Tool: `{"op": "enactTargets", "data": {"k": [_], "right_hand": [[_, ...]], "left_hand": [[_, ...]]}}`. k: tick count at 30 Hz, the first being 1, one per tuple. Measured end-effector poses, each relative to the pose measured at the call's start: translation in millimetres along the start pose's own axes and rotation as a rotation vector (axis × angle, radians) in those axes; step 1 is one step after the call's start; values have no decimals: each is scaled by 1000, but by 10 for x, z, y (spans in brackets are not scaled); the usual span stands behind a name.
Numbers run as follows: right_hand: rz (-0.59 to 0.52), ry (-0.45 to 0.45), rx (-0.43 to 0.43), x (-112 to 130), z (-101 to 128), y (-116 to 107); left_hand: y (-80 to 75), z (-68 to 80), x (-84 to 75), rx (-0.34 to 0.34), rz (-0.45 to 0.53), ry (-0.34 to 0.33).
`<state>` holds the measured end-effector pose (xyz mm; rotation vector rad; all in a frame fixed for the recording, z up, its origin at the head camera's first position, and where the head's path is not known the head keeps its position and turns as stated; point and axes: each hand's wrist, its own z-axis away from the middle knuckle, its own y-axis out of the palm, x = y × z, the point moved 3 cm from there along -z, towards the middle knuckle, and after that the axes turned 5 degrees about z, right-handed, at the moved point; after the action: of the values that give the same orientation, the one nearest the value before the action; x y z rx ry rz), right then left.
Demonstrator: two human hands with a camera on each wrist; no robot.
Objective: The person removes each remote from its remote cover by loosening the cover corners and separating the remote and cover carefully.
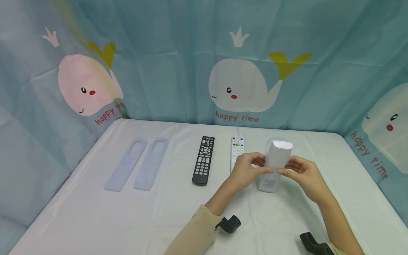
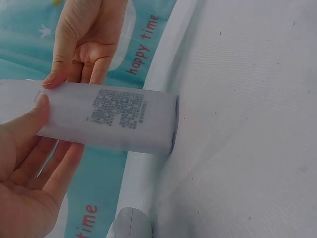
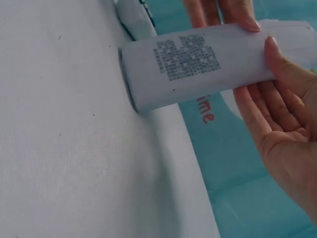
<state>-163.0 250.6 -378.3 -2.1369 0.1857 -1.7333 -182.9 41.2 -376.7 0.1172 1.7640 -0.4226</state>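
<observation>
A white remote in a translucent sleeve [image 1: 275, 159] stands on its lower end on the white table [image 1: 178, 212], its back with a printed label toward me. My left hand [image 1: 255, 166] pinches it from the left, thumb on the back and fingers behind. From the right, my right hand [image 1: 291, 170] grips it the same way. In the left wrist view the sleeved remote [image 2: 114, 116] touches the cloth with its end, and the left thumb [image 2: 34, 116] lies on it. The right wrist view shows the remote [image 3: 198, 64] between the right thumb [image 3: 282, 64] and fingers.
A black remote [image 1: 203, 160] lies left of my hands. A white remote with coloured buttons [image 1: 237, 148] lies beside it, partly behind my left hand. Two translucent sleeves [image 1: 125, 164] [image 1: 151, 163] lie side by side at the left. A whale-print curtain [image 1: 239, 85] closes off the back.
</observation>
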Motion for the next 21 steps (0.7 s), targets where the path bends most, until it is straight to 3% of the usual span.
{"op": "enactTargets", "data": {"k": [21], "right_hand": [[45,25,8,-90,-14,32]], "left_hand": [[-16,-46,70,27,-32,1]]}}
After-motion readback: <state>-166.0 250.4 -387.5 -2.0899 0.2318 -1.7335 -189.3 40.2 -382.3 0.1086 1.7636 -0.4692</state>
